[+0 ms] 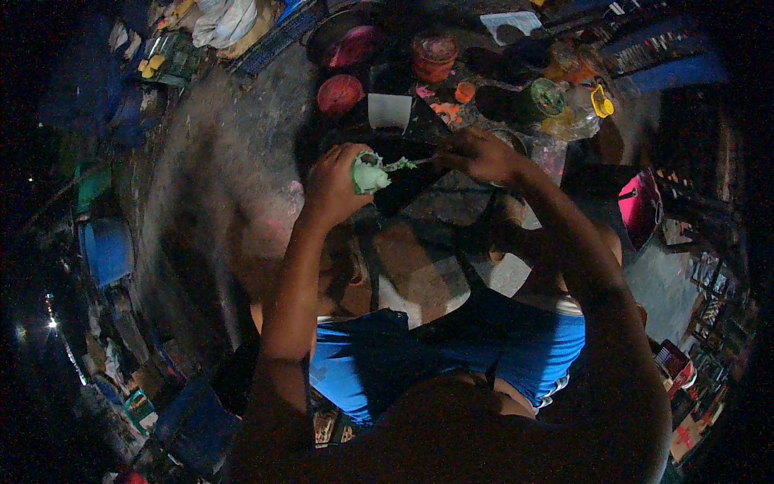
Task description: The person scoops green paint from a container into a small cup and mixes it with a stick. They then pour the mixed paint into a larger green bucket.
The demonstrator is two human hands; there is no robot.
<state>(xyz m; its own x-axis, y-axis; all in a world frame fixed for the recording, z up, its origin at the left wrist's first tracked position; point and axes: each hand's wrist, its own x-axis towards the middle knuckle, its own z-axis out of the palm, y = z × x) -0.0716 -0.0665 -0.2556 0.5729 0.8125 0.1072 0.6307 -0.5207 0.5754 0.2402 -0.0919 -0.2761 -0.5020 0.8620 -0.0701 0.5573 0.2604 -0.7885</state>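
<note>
My left hand [330,184] is wrapped round a small rounded thing [372,173] that is pale green, with a darker green rim facing right. Whether it is a cup or a lump of soft material I cannot tell. In my right hand [482,156] the fingers are closed on a thin tool [425,160] pointing left. Clumps of green paste [401,164] cling to its tip, close beside the pale green thing. Shadow hides most of the right fingers and the tool's handle. Below both hands are my legs in blue shorts [435,347].
Ahead stand a whitish square piece [390,111], a red round container [339,95], a reddish bucket [435,56] and a small orange cup [464,91]. Farther right is a yellow-handled item [601,102]. A pink container [638,208] stands at the right, a blue one [108,250] at the left.
</note>
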